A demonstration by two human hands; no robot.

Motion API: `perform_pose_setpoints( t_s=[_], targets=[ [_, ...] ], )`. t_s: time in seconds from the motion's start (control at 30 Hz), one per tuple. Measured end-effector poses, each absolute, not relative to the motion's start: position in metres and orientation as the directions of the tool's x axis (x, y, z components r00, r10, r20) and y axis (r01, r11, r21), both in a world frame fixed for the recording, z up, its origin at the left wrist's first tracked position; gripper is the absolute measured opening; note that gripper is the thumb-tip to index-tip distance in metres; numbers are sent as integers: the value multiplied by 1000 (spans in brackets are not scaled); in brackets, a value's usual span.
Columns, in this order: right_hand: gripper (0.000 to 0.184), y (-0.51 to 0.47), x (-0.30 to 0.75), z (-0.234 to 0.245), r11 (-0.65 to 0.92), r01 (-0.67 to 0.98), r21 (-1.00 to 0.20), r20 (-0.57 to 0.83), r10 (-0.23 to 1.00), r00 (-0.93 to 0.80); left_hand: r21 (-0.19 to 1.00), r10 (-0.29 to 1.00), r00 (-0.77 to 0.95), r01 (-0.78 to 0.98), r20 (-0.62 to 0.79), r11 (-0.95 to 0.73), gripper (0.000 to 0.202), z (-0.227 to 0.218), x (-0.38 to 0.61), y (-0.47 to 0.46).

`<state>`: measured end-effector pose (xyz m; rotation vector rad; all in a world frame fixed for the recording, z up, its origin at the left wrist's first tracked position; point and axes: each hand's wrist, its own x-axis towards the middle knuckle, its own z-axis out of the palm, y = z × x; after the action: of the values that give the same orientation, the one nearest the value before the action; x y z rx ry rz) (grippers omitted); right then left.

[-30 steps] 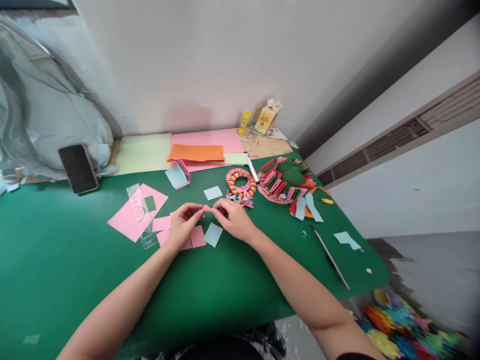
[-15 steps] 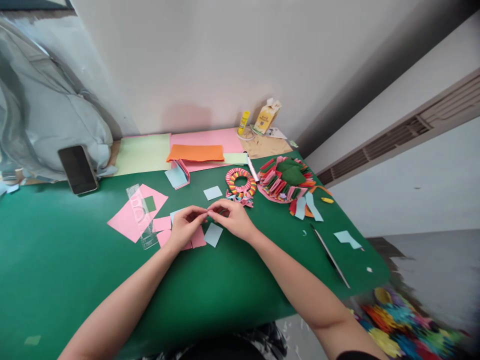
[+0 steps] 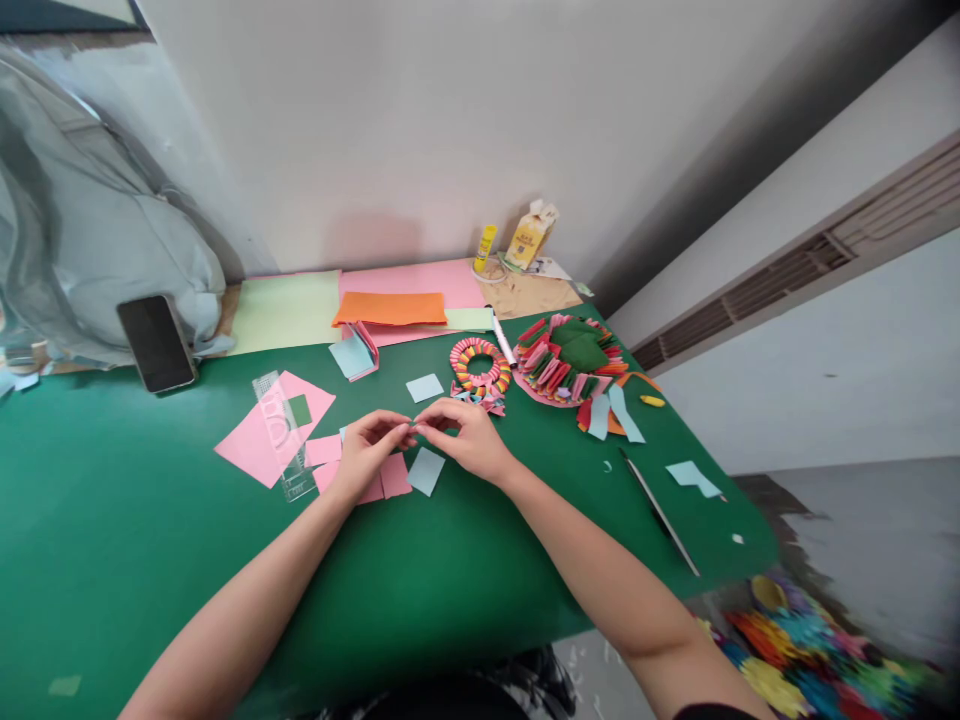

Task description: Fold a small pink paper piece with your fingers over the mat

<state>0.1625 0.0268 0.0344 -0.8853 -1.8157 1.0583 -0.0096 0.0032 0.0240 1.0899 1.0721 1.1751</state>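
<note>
Both hands close together over green table, apparently around small paper.

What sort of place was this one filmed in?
Probably a papercraft work corner, at home or in a small workroom: on the green table lie a clear ruler over a pink sheet and a ring of folded coloured paper.

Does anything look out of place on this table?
Nothing looks spilled. An irregular pale blue paper scrap and a tiny pale scrap lie loose at right on the green table, unlike the neater squares. The clear stencil ruler slants across the pink sheet.
</note>
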Motion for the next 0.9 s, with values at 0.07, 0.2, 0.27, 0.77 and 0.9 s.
perform_pose_setpoints(
  t_s=[0.07, 0.2, 0.27, 0.77, 0.9],
  targets=[
    [12, 27, 163, 35, 404, 160, -901, 315, 861, -400, 986, 995, 79, -150, -57, 68, 32, 24, -9, 3],
    [11, 26, 162, 35, 411, 163, -897, 323, 861, -392, 985, 995, 77, -153, -62, 73, 32, 24, -9, 3],
    [10, 26, 162, 35, 429, 158, -889, 340, 852, -397, 986, 995, 82, -152, -63, 75, 33, 24, -9, 3],
    [12, 27, 163, 37, 617, 205, -760, 498, 755, -428, 981, 992, 95, -171, -78, 94, 29, 24, -10, 3],
    [10, 26, 161, 35, 550, 195, -812, 451, 803, -389, 984, 994, 77, -154, -78, 89, 32, 26, -9, 3]
  ],
)
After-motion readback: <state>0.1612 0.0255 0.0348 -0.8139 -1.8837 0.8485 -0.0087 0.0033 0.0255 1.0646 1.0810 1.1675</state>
